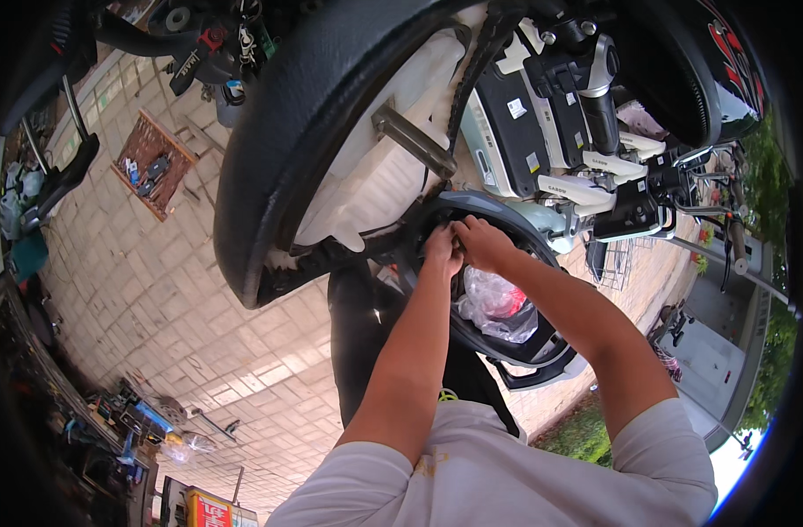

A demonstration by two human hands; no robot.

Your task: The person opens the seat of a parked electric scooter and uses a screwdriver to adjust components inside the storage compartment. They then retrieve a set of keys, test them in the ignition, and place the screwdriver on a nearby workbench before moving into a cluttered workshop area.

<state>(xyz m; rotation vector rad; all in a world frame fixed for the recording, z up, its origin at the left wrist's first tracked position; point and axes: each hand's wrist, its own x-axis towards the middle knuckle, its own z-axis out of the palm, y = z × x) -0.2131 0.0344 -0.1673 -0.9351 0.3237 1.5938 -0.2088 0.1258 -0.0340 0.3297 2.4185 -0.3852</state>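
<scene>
Under my raised seat (252, 184): open storage compartment (472, 200), both my hands at its far left part
Left hand (443, 248): fingers bunched, can't tell if they're clamped on anything
Right hand (479, 243): right up against the left, fingertips hidden, so can't tell its grip either
Clear plastic bag (498, 321): near side of the compartment, red stuff (507, 302) showing through

Wht tee (516, 479), short slvs (665, 439), sm. yellowish mark (425, 463) on front; dk trousers (356, 347), yel-grn patch (448, 395) nr waist
</scene>
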